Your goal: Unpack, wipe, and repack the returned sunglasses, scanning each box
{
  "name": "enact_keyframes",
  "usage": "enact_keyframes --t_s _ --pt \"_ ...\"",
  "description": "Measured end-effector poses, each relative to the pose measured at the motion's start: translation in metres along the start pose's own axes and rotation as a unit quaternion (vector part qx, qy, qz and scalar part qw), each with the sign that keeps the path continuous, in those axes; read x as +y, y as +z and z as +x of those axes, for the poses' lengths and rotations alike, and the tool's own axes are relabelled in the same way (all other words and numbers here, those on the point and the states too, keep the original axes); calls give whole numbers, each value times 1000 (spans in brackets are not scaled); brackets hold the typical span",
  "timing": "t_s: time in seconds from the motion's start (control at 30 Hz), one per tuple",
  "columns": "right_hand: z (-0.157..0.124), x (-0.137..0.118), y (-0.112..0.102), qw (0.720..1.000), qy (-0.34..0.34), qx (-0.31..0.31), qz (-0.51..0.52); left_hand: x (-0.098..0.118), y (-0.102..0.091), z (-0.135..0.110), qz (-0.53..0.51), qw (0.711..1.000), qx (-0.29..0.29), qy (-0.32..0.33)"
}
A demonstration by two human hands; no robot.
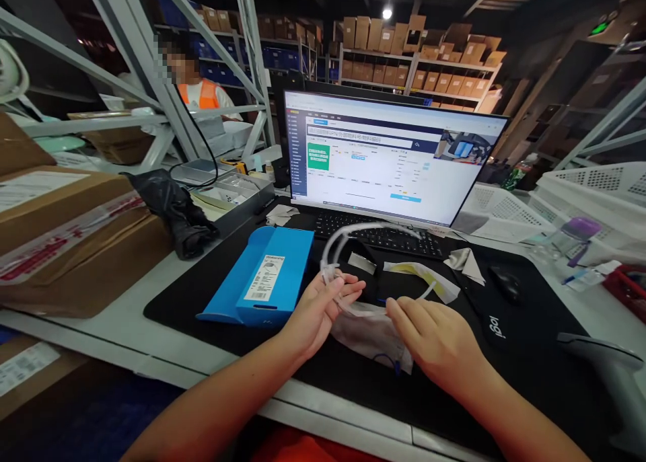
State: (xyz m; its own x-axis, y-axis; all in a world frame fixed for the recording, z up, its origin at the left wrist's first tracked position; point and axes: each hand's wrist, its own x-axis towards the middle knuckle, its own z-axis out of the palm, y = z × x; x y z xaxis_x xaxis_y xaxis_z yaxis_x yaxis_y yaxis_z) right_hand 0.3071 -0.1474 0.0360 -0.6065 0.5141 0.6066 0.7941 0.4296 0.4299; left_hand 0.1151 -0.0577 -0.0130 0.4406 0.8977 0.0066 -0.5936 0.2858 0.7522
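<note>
Now; clr tubing point(373, 225) betw L fingers point(353, 288), pinched; R fingers point(406, 317) closed on it

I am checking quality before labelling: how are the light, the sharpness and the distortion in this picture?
Head view: the lamp glares against dark surroundings; the monitor is bright, its smallest writing unreadable; left hand and right hand show clearly; the scanner near the right edge looks soft and stretched.
</note>
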Motion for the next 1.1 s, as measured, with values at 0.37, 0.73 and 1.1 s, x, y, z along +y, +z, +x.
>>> enact_keyframes --t_s 0.37,0.73,1.1 --pt "-28 85 4 882 401 160 187 28 4 -21 496 767 -180 364" --pt "-27 89 -1 898 333 123 261 73 60 28 671 653 -137 324" --pt "-27 98 3 881 341 56 323 64 67 33 612 743 -86 256"
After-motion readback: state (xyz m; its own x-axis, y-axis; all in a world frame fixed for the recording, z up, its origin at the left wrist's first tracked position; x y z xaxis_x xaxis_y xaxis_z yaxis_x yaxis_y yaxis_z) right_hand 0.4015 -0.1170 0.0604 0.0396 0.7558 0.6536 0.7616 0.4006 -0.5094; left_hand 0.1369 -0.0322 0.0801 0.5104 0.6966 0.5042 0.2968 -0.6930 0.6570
